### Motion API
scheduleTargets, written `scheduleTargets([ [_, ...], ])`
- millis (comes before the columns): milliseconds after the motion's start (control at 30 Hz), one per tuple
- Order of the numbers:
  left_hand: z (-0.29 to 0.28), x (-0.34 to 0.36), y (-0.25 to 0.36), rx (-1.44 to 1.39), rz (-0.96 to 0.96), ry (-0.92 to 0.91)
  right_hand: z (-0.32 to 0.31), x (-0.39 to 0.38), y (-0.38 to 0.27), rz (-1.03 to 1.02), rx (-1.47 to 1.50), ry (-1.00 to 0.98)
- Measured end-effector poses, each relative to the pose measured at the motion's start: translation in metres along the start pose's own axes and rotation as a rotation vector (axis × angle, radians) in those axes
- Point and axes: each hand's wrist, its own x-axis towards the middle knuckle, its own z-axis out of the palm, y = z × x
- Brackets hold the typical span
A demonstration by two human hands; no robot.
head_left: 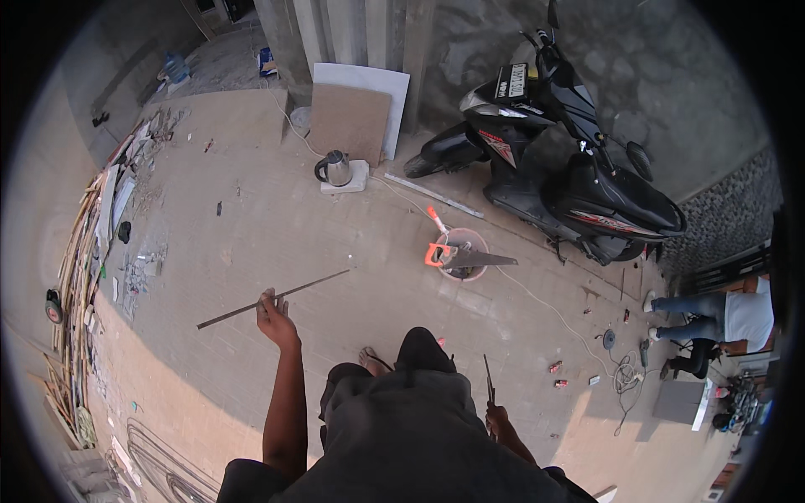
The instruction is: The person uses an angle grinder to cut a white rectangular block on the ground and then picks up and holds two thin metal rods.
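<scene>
My left hand (275, 318) is held out in front of me, closed around a long, thin dark strip (228, 316). The strip slants up to the right and looks flat and straight. Low at my right side, my right hand (498, 421) grips a thin, dark, rod-like piece (490, 382) that points upward; its lower end is hidden in the fingers. Ahead of me stands a pinkish bucket (480, 241). A handsaw (480, 260) with an orange handle lies across its top, and another orange-handled tool (436, 220) leans out of its far side.
A black motorbike (579, 210) is parked by the wall. An electric kettle (337, 169) sits on a pale block (356, 180) near leaning boards (350, 121). Wood strips and rubble (80, 260) line the left. Cables (625, 377) and a person (713, 317) are at right.
</scene>
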Motion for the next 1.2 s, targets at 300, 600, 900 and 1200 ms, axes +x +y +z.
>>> scheduleTargets([
  [300,0.265,0.210,0.001,0.024,0.081,-0.200,0.137,-0.079,-0.164,0.126,-0.067,0.075],
  [600,0.547,0.335,-0.063,-0.063,-0.101,-0.286,0.171,-0.094,-0.377,0.178,0.263,0.087],
  [900,0.830,0.381,-0.218,0.112,-0.236,-0.492,0.190,-0.135,-0.380,0.273,0.265,0.352],
  [1200,0.968,0.399,-0.310,0.143,-0.224,-0.526,0.301,-0.243,-0.475,0.596,0.372,0.289],
])
